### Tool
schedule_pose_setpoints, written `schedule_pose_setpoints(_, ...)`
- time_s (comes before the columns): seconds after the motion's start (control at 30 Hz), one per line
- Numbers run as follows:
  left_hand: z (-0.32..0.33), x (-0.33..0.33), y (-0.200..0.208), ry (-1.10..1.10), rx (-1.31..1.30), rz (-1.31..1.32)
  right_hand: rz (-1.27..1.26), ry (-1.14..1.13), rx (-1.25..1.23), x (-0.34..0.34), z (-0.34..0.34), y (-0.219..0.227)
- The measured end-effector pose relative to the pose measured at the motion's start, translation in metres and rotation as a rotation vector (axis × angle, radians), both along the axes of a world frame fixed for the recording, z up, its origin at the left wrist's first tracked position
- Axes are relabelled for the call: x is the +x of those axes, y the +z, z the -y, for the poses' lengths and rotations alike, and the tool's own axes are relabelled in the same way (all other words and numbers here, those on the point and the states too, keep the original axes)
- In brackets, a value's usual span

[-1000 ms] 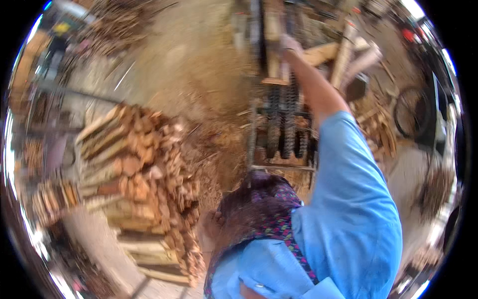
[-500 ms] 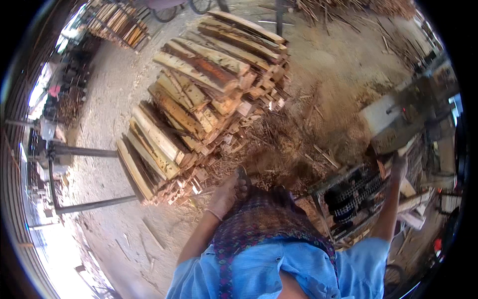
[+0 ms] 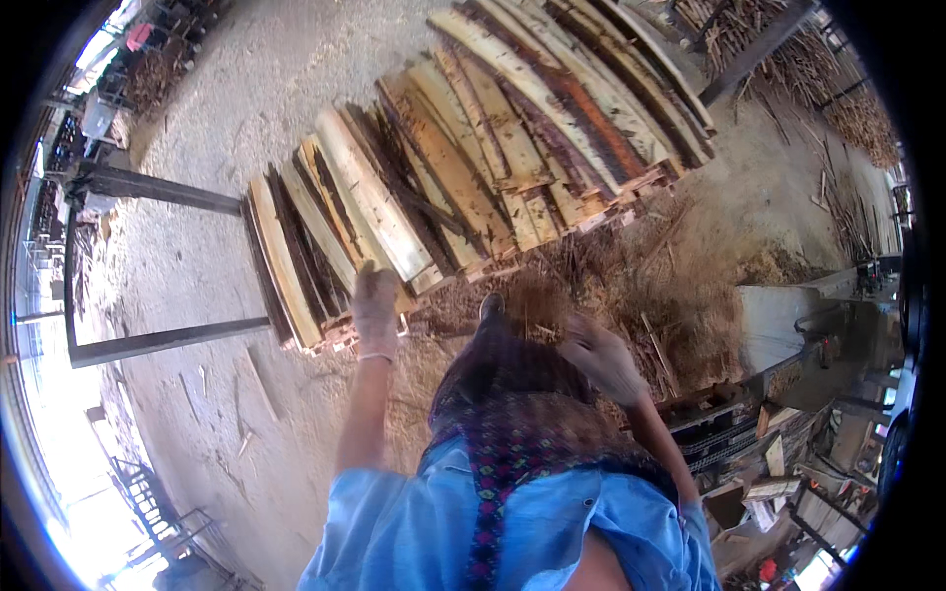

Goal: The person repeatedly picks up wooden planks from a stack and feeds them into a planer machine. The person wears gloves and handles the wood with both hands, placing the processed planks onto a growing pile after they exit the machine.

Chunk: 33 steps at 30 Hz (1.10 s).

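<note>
A large stack of rough-sawn planks [image 3: 448,163], some with bark along their edges, lies across the view in front of me. My left hand [image 3: 374,313], in a pale glove, is at the near end of the stack's left part. Its fingers close over the end of a yellowish plank [image 3: 340,212]; blur softens their outline. In front of my patterned apron [image 3: 512,394] hangs my right hand [image 3: 603,362], also gloved, with nothing in it. The fingers there are apart and slightly bent, off the stack.
A dark metal frame [image 3: 168,340] juts out left of the stack. At right stands a machine with a pale metal table [image 3: 774,320] and a chain conveyor [image 3: 714,438] beside it. Sawdust and bark scraps [image 3: 680,266] cover the ground beyond my feet. Thin offcuts [image 3: 729,30] are heaped far right.
My view has turned and come nearer the stack. My left hand went from beside the apron to the plank ends. My right hand left the machine's side and came in front of me.
</note>
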<state>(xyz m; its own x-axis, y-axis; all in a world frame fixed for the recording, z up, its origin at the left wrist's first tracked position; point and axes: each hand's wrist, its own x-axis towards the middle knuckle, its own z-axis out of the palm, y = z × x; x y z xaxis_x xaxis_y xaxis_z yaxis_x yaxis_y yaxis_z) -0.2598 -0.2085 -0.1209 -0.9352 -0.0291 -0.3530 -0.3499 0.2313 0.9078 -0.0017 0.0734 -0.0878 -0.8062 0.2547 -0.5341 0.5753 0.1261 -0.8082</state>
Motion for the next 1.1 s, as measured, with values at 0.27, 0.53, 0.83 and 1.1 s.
schedule_pose_setpoints(0.27,-0.034,-0.080,-0.008,-0.811,-1.166,-0.183,-0.386,0.620,0.199,-0.172,0.104,-0.175)
schedule_pose_setpoints(0.53,-0.054,-0.099,0.051,-0.321,-0.588,0.246,-0.060,0.013,-0.071,-0.185,0.161,-0.214)
schedule_pose_setpoints(0.83,0.009,-0.077,0.027,-0.350,-0.991,-0.257,0.196,-0.013,-0.073,-0.213,0.122,-0.087)
schedule_pose_setpoints(1.1,-0.039,-0.050,0.038,-0.130,0.019,0.319,0.047,0.015,0.172,-0.216,0.111,-0.007)
